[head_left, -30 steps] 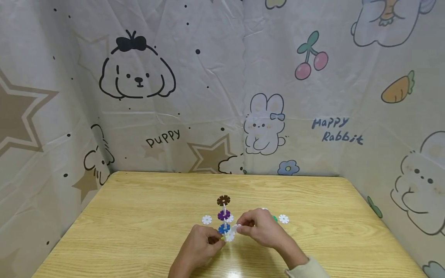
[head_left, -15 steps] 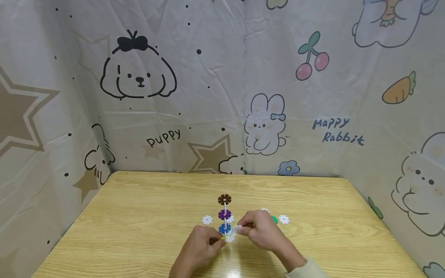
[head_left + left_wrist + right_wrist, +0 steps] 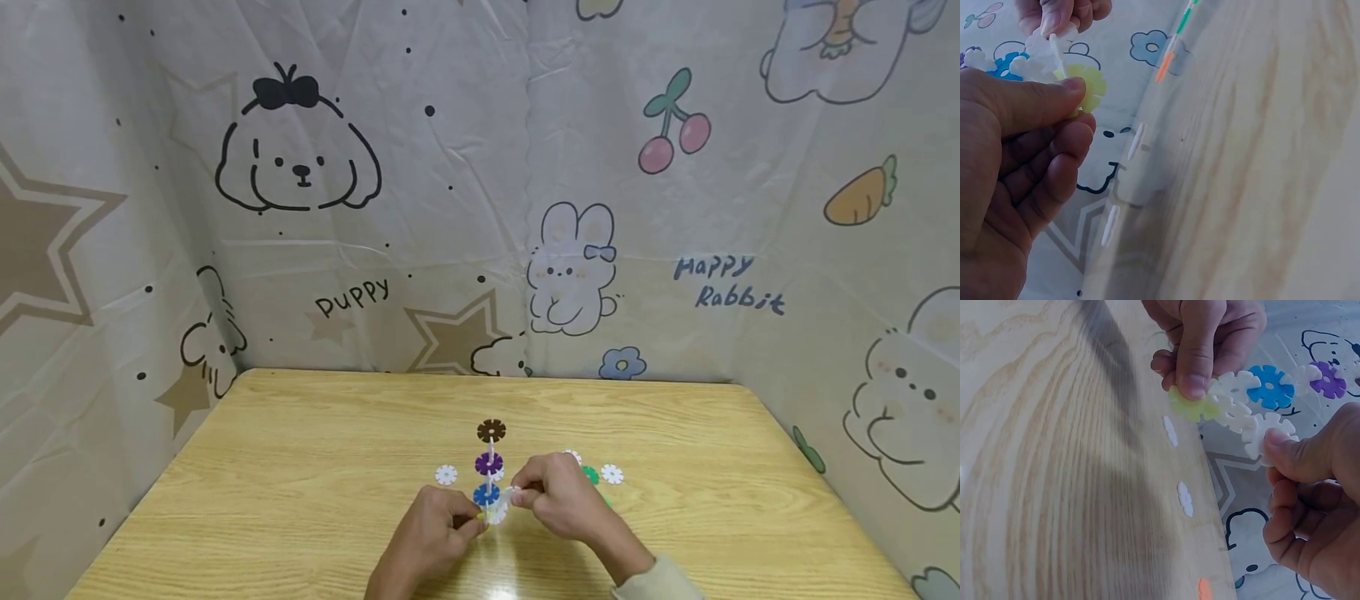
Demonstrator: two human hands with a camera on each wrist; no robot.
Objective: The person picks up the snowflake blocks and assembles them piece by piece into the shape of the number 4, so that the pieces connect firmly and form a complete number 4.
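My left hand [image 3: 435, 529] pinches a yellow snowflake disc [image 3: 1090, 87] between thumb and fingers. From it rises a chain of interlocked discs: a white one [image 3: 1235, 387], a blue disc [image 3: 486, 494], a purple disc [image 3: 489, 463] and a brown disc [image 3: 491, 431] on top, with white discs edge-on between the colours. A further white disc [image 3: 1230, 414] branches off beside the yellow one. My right hand [image 3: 566, 498] pinches another white disc [image 3: 1269, 434] whose edge meets that branch; whether the slots are interlocked I cannot tell.
Loose discs lie flat on the wooden table [image 3: 300, 467]: a white disc [image 3: 446, 474] left of the chain, another white disc [image 3: 612, 473] and a green disc [image 3: 591, 474] behind my right hand. An orange disc [image 3: 1165, 67] shows in the left wrist view. A printed curtain [image 3: 450, 250] encloses the table.
The chain's upper end has leaned slightly to the right, the brown disc shifting most. Both hands keep their grips and have barely moved.
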